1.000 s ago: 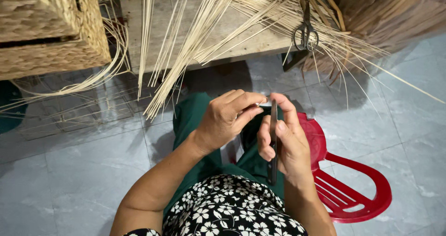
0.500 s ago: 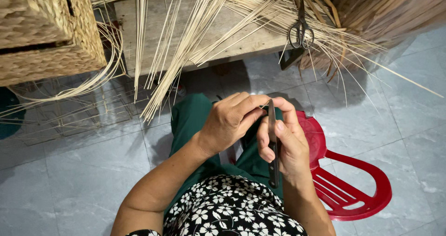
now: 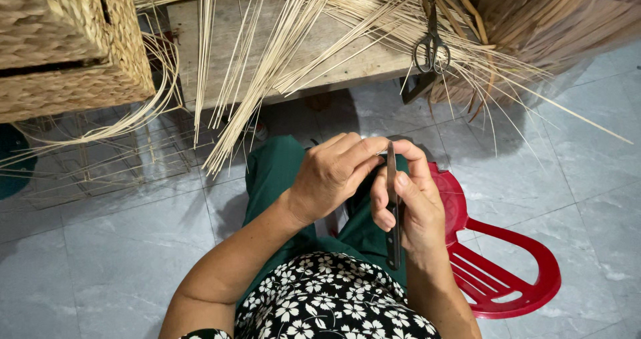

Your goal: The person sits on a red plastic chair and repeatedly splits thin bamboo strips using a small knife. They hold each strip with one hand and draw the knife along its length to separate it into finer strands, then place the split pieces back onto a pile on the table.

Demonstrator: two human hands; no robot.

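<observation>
Right hand (image 3: 414, 205): fingers gripping a knife (image 3: 392, 212).
Left hand (image 3: 330, 179): fingers pinched at the blade's top.
Table (image 3: 347, 58): reeds (image 3: 267, 85), scissors (image 3: 431, 52).

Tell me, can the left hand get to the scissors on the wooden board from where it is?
Probably yes. The scissors lie in the open on the wooden board among loose reed strips, ahead of the left hand, with nothing between. The hand is busy at the knife, though.

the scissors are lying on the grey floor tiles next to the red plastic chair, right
Not quite. The scissors lie up on the wooden bench among the pale reed strips, not on the floor tiles. The head view shows them well above the red plastic chair, apart from it.
</observation>
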